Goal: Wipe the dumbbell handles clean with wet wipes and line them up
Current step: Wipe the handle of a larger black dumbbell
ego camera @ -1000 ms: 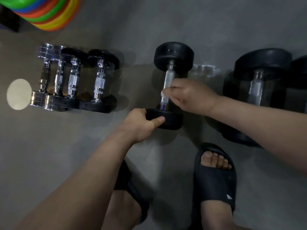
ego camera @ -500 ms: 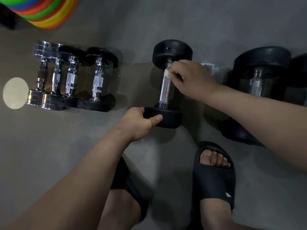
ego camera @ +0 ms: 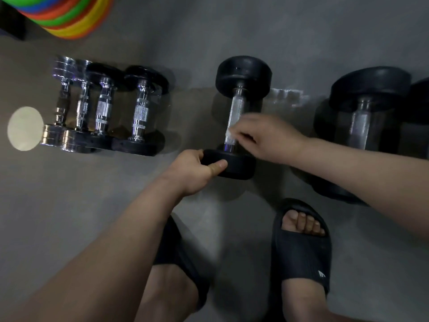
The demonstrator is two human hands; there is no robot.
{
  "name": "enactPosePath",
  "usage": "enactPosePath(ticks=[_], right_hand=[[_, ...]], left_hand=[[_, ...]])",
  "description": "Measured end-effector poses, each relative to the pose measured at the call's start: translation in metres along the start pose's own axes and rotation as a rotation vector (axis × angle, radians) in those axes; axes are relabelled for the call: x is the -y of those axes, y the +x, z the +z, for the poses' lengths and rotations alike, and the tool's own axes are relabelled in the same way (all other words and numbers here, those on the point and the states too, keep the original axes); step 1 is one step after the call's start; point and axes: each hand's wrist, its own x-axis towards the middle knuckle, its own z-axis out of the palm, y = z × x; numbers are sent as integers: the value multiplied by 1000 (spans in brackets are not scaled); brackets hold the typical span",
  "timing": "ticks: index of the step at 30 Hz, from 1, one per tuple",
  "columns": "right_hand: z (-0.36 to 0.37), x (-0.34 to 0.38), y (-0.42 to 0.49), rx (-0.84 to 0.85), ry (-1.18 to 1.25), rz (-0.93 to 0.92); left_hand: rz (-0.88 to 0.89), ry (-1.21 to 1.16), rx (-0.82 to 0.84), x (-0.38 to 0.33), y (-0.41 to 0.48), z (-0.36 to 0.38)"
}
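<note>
A black-headed dumbbell (ego camera: pixel 242 75) with a chrome handle lies on the grey floor in the middle. My left hand (ego camera: pixel 192 169) grips its near black head. My right hand (ego camera: pixel 267 138) pinches a white wet wipe (ego camera: pixel 229 135) against the lower end of the handle. To the left, several small dumbbells (ego camera: pixel 104 108) lie side by side in a row. A larger black dumbbell (ego camera: pixel 369 89) lies to the right, its near head partly hidden by my right forearm.
Stacked coloured discs (ego camera: pixel 67 17) sit at the top left. A pale round disc (ego camera: pixel 24 127) lies at the left end of the row. My feet in black slides (ego camera: pixel 301 252) stand just below the middle dumbbell. Another black weight (ego camera: pixel 421 101) shows at the right edge.
My right hand slid the wipe up the handle to the far head, then back down to the near end. My left hand kept its grip on the near head.
</note>
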Motion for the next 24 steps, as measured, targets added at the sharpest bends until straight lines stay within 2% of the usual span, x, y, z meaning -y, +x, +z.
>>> enactPosePath(ticks=[3, 7, 11, 16, 21, 24], right_hand=[[-11, -8, 4, 109, 4, -64], [-13, -14, 13, -1, -29, 11], [-10, -1, 7, 251, 4, -201], [-15, -10, 15, 139, -35, -104], [-13, -1, 19, 306, -72, -221], [-11, 0, 21, 292, -109, -245]], left_hand=[[4, -11, 0, 2, 0, -1], [17, -8, -1, 3, 0, -1], [29, 0, 7, 2, 1, -1], [49, -41, -3, 6, 0, 0], [57, -47, 7, 6, 1, -1], [54, -71, 14, 7, -1, -2]])
